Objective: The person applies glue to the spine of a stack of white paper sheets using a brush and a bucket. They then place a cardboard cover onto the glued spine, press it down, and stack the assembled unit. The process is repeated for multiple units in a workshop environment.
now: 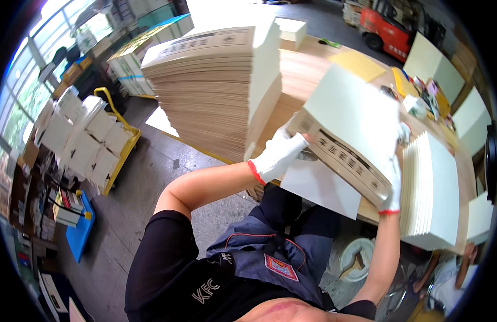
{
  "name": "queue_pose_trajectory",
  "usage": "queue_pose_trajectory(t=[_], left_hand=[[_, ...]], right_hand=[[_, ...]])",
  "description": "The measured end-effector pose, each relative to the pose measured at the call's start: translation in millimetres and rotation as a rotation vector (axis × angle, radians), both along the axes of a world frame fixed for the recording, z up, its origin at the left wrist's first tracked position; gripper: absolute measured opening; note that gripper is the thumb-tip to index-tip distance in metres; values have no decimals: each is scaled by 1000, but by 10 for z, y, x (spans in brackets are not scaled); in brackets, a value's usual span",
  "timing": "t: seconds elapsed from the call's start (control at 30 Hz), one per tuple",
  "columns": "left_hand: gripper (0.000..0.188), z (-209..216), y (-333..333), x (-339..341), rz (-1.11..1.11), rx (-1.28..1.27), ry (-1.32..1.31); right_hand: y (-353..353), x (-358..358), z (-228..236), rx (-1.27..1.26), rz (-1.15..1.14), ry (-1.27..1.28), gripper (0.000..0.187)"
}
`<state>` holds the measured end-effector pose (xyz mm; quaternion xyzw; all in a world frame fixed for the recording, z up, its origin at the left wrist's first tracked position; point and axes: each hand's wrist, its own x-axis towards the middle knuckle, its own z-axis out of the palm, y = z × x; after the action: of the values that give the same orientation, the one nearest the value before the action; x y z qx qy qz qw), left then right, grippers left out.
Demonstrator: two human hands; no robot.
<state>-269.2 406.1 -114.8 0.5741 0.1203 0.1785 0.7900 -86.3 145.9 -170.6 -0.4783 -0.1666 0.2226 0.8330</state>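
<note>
Between my gloved hands I hold a large white cover [350, 107] with a beige spine strip that carries dark print. It is tilted above the wooden table. My left hand [283, 150], in a white glove with a red cuff, grips the strip's left end, thumb on the near face. My right hand [390, 185], gloved alike, closes around the right end; some of its fingers are hidden behind the cover. Below, a white sheet [326, 185] sticks out over the table's near edge. A tall stack of similar covers [205, 91] stands to the left of my left hand.
Right of my right hand, a row of white covers [431, 188] stands on the table [299, 80]. Small items [431, 99] and a yellow sheet [358, 64] lie farther back. A white bucket [358, 257] is below. Left are a loaded yellow trolley [119, 155] and a blue cart [81, 228].
</note>
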Motion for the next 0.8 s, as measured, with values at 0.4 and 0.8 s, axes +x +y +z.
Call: queue_pose_trajectory(t=[0.4, 0.8], left_hand=[[44, 1764, 1687, -1463, 652, 1017, -292], [63, 1508, 2863, -1452, 634, 1107, 595]], right_hand=[[2556, -395, 1933, 137, -142, -810, 37], [3471, -120, 1839, -878, -145, -1162, 41]])
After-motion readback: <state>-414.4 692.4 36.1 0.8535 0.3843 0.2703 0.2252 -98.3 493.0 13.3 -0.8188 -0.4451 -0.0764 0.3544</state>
